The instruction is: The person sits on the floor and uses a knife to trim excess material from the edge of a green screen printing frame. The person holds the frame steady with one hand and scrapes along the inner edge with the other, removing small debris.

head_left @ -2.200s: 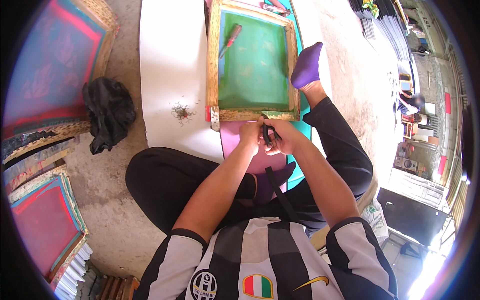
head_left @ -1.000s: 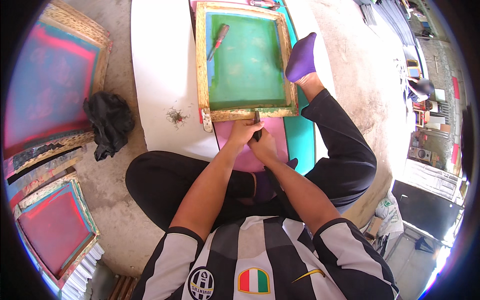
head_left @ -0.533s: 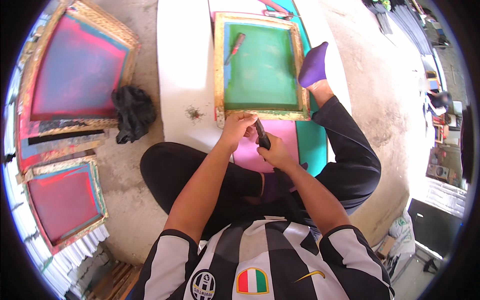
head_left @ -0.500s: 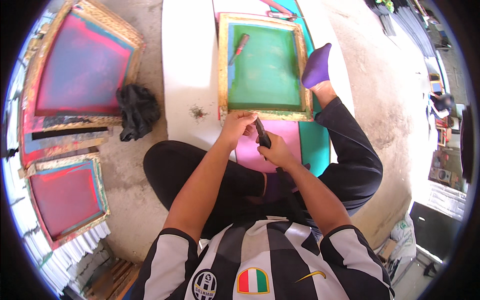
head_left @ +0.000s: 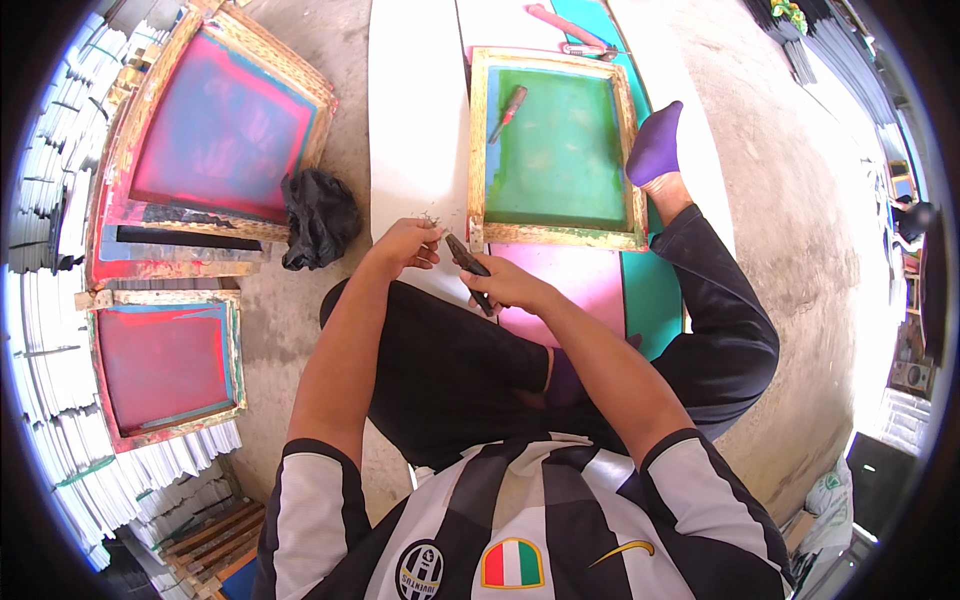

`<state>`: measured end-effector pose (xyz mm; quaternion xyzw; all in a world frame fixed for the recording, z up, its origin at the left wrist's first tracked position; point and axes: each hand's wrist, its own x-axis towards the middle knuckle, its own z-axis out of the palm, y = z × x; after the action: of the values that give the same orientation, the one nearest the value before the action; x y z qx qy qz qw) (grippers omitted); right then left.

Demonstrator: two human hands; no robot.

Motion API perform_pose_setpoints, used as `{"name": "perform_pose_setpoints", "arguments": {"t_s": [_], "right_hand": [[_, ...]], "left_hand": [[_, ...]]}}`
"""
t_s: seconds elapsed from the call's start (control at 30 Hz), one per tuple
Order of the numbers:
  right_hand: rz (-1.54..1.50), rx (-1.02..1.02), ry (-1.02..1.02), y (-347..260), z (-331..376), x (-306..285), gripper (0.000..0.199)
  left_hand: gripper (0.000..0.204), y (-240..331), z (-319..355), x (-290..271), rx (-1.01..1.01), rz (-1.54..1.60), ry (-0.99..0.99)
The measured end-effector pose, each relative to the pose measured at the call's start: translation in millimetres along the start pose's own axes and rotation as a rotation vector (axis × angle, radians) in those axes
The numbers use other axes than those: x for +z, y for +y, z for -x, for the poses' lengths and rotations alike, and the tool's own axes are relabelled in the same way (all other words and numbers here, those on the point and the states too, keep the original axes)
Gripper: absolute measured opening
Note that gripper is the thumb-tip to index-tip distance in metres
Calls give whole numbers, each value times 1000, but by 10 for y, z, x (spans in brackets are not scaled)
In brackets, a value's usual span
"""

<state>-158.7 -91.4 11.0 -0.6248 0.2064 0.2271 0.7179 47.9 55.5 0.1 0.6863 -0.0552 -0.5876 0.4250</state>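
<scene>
— While pinching tiny bits, left hand (head_left: 405, 243) lifted beside frame (head_left: 556, 150) corner?
— Yes; right hand (head_left: 500, 288) wrapped tight round pliers (head_left: 468, 270), tips kept near that corner.

A dark pair of pliers (head_left: 470, 270) lies slanted in the right hand, its nose pointing up-left toward the near left corner of a wooden frame (head_left: 555, 235). The frame lies flat on the white board, its green mesh facing up. A few small staples sit by that corner, near the left fingertips.
</scene>
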Motion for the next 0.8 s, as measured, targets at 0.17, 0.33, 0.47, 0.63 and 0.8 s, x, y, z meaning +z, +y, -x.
{"name": "perform_pose_setpoints", "arguments": {"t_s": [0.17, 0.33, 0.47, 0.63, 0.8], "right_hand": [[-9, -65, 171, 357, 107, -42, 47], [168, -55, 362, 684, 334, -271, 39], [207, -2, 467, 752, 455, -336, 36], [187, 77, 489, 602, 459, -332, 35], [160, 138, 520, 563, 383, -286, 35]], "left_hand": [[30, -42, -167, 82, -20, -243, 219], [42, -79, -314, 49, 57, -792, 528], [44, -107, -353, 231, 230, -771, 602], [44, 97, -167, 613, 331, -712, 495], [42, 91, -189, 754, 327, -707, 476]]}}
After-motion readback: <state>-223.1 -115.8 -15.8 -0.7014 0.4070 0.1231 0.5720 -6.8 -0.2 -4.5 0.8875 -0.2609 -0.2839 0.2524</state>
